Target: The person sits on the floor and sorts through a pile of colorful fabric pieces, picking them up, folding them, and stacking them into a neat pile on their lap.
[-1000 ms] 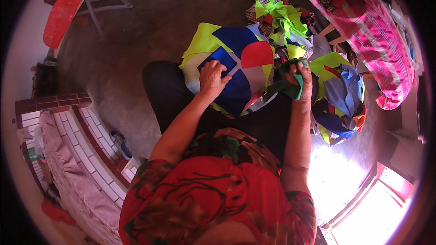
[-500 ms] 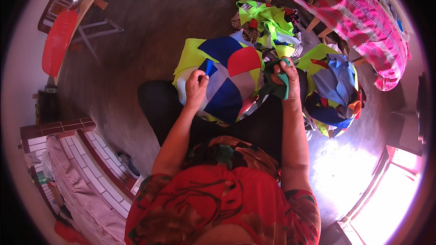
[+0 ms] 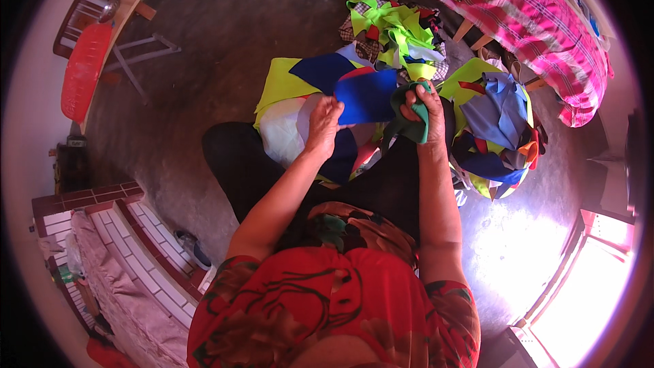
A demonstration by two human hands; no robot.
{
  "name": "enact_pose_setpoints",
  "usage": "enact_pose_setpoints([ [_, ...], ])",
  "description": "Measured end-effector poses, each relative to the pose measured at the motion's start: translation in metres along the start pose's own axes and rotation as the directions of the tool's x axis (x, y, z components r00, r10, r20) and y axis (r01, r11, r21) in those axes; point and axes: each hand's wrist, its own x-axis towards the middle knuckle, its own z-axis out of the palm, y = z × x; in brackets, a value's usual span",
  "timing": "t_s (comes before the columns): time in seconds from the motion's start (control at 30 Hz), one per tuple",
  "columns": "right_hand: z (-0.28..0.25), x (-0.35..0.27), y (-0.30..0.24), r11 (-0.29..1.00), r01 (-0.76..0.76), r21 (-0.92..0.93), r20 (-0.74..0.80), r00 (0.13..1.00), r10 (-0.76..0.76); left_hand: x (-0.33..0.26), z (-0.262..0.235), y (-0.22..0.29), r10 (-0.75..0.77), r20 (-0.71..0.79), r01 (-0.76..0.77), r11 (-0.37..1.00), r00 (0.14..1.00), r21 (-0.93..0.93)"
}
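A flat blue fabric piece [image 3: 368, 97] is stretched out above my lap, its left edge pinched between the thumb and fingers of my left hand [image 3: 324, 128]. Crumpled dark green cloth [image 3: 411, 121] is gripped in my right hand [image 3: 429, 112]. The blue piece's right edge meets the green cloth; whether my right fingers also hold it I cannot tell. Below both hands, a patchwork pile of cut fabric [image 3: 279, 87] in yellow-green, navy, white, grey and red rests over my dark-trousered legs, partly hidden by the blue piece.
A heap of neon green and checked scraps [image 3: 402, 31] lies ahead on the floor. To my right stands another pile of blue and yellow scraps [image 3: 501, 112]. Pink plaid cloth [image 3: 524, 34] drapes over furniture at far right. A red basin [image 3: 85, 71] leans at left.
My left hand has moved right and slightly up, and the blue fabric, folded small before, is now spread flat towards the green cloth. My right hand keeps its grip on the green cloth.
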Motion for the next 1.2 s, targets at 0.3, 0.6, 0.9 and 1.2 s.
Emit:
enact_pose_setpoints([
  [0.3,0.001,-0.001,-0.001,1.0,-0.008,-0.005,-0.037,0.999,0.008,0.0,-0.031,-0.04,-0.009,-0.045,0.018,0.978,0.999,0.207],
  [0.6,0.0,0.0,0.001,0.999,-0.019,-0.033,-0.037,0.999,0.018,-0.008,-0.02,-0.02,0.096,-0.018,-0.078,0.891,0.995,0.448],
  [0.9,0.006,0.0,0.004,0.998,-0.065,-0.021,-0.014,0.998,0.064,-0.012,-0.021,-0.019,0.47,0.098,-0.321,0.422,0.877,0.848],
  [1.2,0.004,0.005,0.012,0.998,-0.059,-0.034,0.059,0.996,0.061,-0.049,0.051,0.035,0.559,0.426,-0.698,0.488,0.711,0.524],
])
